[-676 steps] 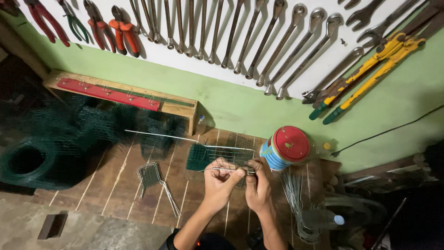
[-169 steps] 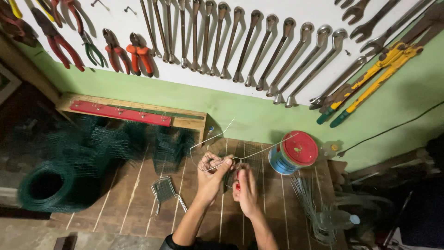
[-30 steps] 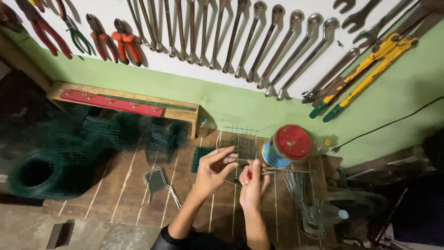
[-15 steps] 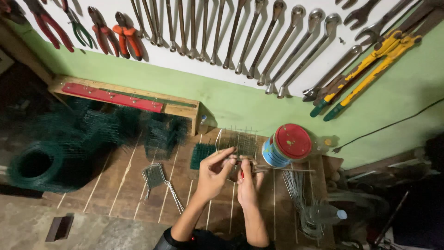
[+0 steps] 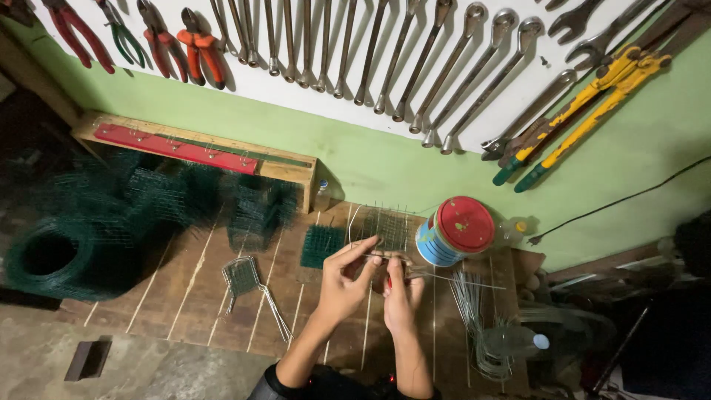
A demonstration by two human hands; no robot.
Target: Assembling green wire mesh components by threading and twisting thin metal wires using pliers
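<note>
At the near edge of a wooden plank workbench (image 5: 185,296), 2 bare forearms reach up from the bottom of the view. The left hand (image 5: 342,281) is raised with thumb and forefinger pinched on a thin wire (image 5: 444,278) that runs off to the right. The right hand (image 5: 400,292) sits just beside it, fingers curled closed around a small red-handled tool that is mostly hidden; both hands meet at a small square of green wire mesh (image 5: 385,230). Another small green mesh piece (image 5: 323,246) lies just left of the hands, and a mesh paddle with long wire legs (image 5: 248,285) lies further left. A bundle of cut wires (image 5: 478,318) lies to the right of the hands, with a clear plastic bottle (image 5: 518,342) beside it. Just beyond the hands stands a round tin (image 5: 453,231), blue-sided with a red lid. At far left sits a large roll of green mesh (image 5: 67,252), with folded mesh stacks behind it. Against the green wall rests a long wooden box with a red strip (image 5: 192,152). Above, on a white board, hang a row of spanners (image 5: 385,52), red and orange pliers (image 5: 178,37), and yellow bolt cutters (image 5: 585,104).
</note>
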